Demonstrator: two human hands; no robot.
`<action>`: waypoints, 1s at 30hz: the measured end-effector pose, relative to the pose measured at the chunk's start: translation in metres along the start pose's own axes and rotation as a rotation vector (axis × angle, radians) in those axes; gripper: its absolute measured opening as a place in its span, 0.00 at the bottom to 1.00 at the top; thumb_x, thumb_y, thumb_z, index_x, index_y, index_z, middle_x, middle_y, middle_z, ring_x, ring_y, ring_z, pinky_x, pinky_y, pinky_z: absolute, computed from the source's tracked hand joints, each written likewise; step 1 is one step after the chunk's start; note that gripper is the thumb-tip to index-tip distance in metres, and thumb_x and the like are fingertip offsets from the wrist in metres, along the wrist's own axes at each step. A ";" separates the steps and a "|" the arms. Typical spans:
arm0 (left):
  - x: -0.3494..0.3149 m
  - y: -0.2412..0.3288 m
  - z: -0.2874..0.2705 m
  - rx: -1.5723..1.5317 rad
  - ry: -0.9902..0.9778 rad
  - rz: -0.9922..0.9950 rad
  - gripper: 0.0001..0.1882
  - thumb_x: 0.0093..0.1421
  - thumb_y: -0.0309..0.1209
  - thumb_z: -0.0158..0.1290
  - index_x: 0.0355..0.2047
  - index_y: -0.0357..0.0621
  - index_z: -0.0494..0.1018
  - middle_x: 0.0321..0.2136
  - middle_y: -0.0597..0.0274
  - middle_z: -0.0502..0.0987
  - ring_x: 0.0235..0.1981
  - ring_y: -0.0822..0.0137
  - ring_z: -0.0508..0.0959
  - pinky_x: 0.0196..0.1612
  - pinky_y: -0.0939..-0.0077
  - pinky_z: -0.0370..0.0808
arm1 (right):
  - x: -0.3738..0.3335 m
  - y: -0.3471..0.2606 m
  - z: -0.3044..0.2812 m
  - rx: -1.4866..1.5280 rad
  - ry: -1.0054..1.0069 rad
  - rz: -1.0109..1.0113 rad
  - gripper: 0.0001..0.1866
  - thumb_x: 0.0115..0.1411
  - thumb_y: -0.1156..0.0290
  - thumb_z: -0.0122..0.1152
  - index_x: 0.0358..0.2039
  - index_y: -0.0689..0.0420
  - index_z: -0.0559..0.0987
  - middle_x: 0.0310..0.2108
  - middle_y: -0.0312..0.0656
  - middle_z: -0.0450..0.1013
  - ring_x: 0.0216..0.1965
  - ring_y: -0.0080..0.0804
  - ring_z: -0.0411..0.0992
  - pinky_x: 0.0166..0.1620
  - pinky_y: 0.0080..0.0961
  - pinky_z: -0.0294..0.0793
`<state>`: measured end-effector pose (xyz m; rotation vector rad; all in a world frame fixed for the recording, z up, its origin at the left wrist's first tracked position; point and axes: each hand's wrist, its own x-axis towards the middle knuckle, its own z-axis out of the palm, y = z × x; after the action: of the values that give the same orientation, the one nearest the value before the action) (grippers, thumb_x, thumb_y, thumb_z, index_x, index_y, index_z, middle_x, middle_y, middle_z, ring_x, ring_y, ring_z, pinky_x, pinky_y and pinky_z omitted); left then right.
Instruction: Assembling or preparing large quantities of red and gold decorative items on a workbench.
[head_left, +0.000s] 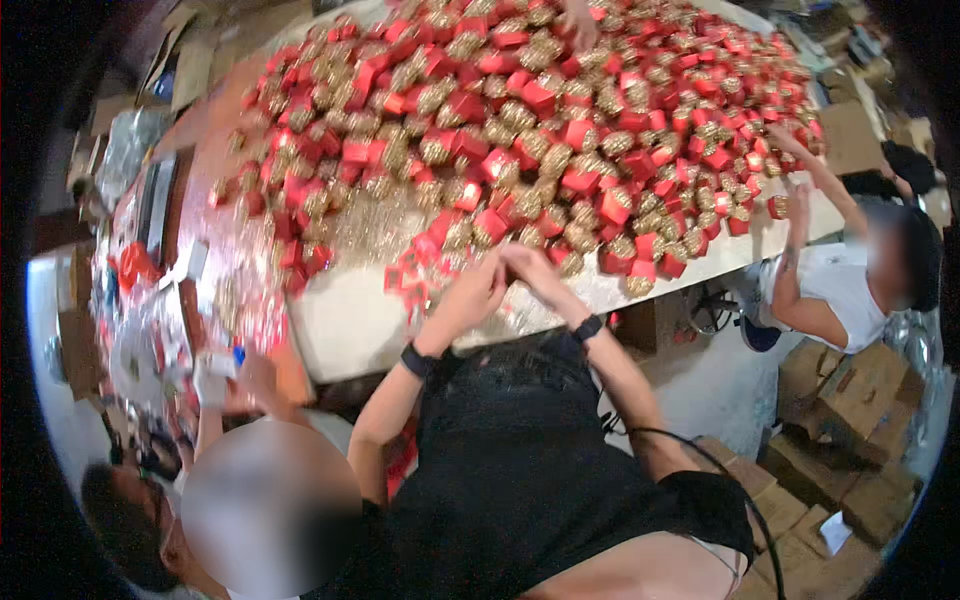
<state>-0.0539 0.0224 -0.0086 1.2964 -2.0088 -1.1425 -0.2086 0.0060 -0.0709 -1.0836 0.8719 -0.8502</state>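
One pale-topped table (335,335) is covered across most of its surface by one heap of red-and-gold pieces (540,95), each formed of a red block and a gold, textured body; the pieces are too numerous and overlapped to be counted. Several cardboard boxes (870,395) are stacked at the lower right. One co-worker in a white top (840,290) is seen at the right, both arms extended toward the heap; one further hand (578,25) is seen at its far side. Two hands are centred at the near edge, left (478,292) and right (535,275), brought together at the fingertips with fingers bent; whether anything is grasped cannot be told. Clear plastic wrapping (375,230) and several red printed slips (410,275) are spread just beside the left hand, their print illegible. Two black wristbands (420,360) are worn, one per wrist.
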 end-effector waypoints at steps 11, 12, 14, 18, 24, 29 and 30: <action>0.004 -0.026 -0.017 -0.098 -0.191 -0.063 0.06 0.56 0.25 0.43 0.34 0.37 0.64 0.26 0.51 0.70 0.28 0.58 0.72 0.32 0.69 0.68 | -0.047 -0.017 -0.020 -0.459 -0.217 0.101 0.10 0.56 0.69 0.53 0.32 0.62 0.77 0.25 0.36 0.74 0.25 0.20 0.68 0.28 0.19 0.68; 0.008 -0.029 -0.019 -0.093 -0.200 -0.050 0.06 0.56 0.25 0.43 0.34 0.37 0.64 0.26 0.51 0.70 0.28 0.58 0.72 0.32 0.69 0.68 | -0.049 -0.019 -0.020 -0.461 -0.202 0.094 0.10 0.56 0.69 0.53 0.32 0.62 0.77 0.25 0.36 0.74 0.25 0.20 0.68 0.28 0.19 0.68; 0.017 -0.045 -0.017 -0.167 -0.201 -0.039 0.08 0.55 0.25 0.45 0.36 0.37 0.65 0.27 0.53 0.71 0.28 0.62 0.72 0.33 0.72 0.69 | -0.054 -0.023 -0.018 -0.221 -0.329 0.228 0.09 0.55 0.71 0.55 0.31 0.64 0.77 0.27 0.36 0.74 0.28 0.21 0.71 0.32 0.18 0.70; 0.040 -0.114 -0.019 0.599 0.155 -0.177 0.26 0.47 0.37 0.57 0.44 0.39 0.62 0.38 0.45 0.67 0.43 0.50 0.67 0.45 0.60 0.65 | -0.061 -0.030 -0.012 -0.013 -0.280 0.136 0.11 0.56 0.73 0.54 0.39 0.64 0.74 0.35 0.40 0.74 0.36 0.24 0.72 0.41 0.19 0.70; 0.040 -0.153 -0.007 0.731 -0.100 -0.443 0.52 0.33 0.48 0.65 0.56 0.42 0.51 0.53 0.40 0.57 0.53 0.44 0.58 0.54 0.55 0.57 | -0.057 -0.028 -0.014 0.519 0.022 0.118 0.16 0.60 0.72 0.47 0.47 0.64 0.68 0.44 0.39 0.68 0.43 0.23 0.68 0.43 0.13 0.67; 0.037 -0.144 -0.005 0.724 0.005 -0.309 0.54 0.31 0.45 0.67 0.56 0.42 0.50 0.53 0.43 0.57 0.53 0.45 0.58 0.54 0.57 0.59 | -0.058 -0.039 -0.018 0.779 0.101 0.039 0.16 0.61 0.70 0.47 0.48 0.63 0.68 0.43 0.36 0.68 0.38 0.15 0.67 0.37 0.09 0.67; 0.035 -0.143 -0.007 0.717 0.016 -0.199 0.53 0.30 0.44 0.67 0.56 0.45 0.51 0.52 0.43 0.57 0.52 0.45 0.59 0.53 0.57 0.60 | -0.060 -0.045 -0.014 0.714 0.231 0.079 0.16 0.60 0.71 0.47 0.48 0.63 0.68 0.43 0.36 0.68 0.38 0.16 0.67 0.37 0.09 0.66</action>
<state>0.0070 -0.0401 -0.1275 1.8608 -2.4220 -0.4692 -0.2524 0.0431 -0.0210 -0.3302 0.7042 -1.1176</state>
